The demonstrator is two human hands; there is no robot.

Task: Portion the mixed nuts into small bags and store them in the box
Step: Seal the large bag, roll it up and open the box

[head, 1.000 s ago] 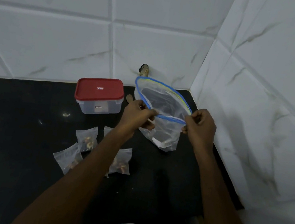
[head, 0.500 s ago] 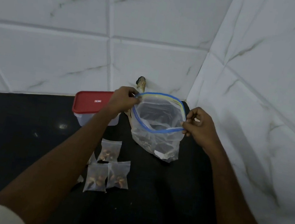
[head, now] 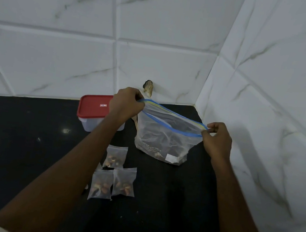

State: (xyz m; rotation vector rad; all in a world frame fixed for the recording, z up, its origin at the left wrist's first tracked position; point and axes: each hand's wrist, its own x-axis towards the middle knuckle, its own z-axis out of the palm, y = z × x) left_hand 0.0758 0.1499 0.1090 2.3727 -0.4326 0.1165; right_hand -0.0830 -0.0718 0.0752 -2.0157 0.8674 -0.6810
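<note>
A black, glossy counter (head: 16, 145) fills the corner between the white tiled walls. A clear box (head: 93, 115) with a red lid stands on it, close to the back wall. Right of the box, a large zip bag (head: 162, 142) with a blue rim sits upright. Nearer the camera than the box, 3 small bags (head: 115, 157) of nuts lie flat in a tight cluster.
</note>
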